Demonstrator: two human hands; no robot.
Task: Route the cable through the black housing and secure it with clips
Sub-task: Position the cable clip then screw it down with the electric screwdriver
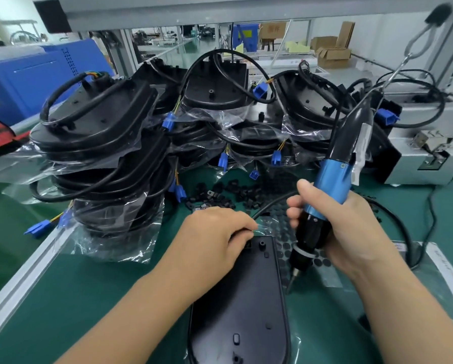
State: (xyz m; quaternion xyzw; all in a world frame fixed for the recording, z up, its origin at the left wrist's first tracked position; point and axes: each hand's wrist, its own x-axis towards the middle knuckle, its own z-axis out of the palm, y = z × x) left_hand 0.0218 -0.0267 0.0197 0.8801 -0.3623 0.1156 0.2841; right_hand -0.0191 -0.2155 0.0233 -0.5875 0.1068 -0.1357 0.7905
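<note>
A black housing [242, 306] lies flat on the green mat in front of me, long axis running away from me. My left hand [214, 240] rests on its far left corner, fingers curled over the black cable [271, 204] where it meets the housing. The cable runs off to the upper right, behind the tool. My right hand [335, 227] grips a blue and black electric screwdriver [325, 195], tilted, with its bit pointing down beside the housing's right edge. Loose black clips [220, 195] lie scattered just beyond my hands.
Stacks of finished black housings [102, 132] in plastic bags, with cables and blue connectors [169, 122], fill the middle of the bench. A grey machine [424, 153] stands at the right. A sheet of black round pads [285, 248] lies under the screwdriver. An aluminium rail [23, 279] crosses the left.
</note>
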